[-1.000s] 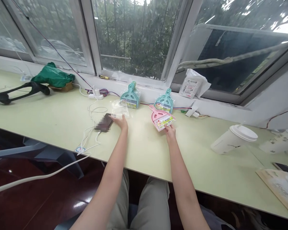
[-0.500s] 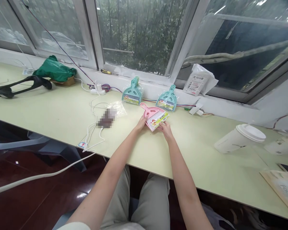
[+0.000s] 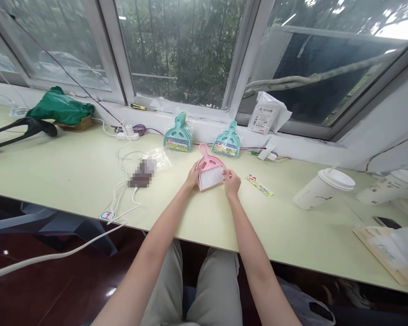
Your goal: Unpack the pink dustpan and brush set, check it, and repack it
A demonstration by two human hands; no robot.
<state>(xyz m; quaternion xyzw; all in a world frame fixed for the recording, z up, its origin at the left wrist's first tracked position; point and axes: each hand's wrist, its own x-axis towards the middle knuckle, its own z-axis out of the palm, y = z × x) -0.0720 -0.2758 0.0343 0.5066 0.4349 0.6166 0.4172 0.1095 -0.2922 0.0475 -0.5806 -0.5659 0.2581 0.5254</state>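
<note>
Two hands (image 3: 192, 175) at one dustpan (image 3: 212, 159) (pink)

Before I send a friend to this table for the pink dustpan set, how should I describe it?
Find the pale table beneath the windows. Near its middle, between the left hand and right hand, is the pink dustpan set with white bristles showing. It alone is pink; the teal sets behind it wear printed labels.
</note>
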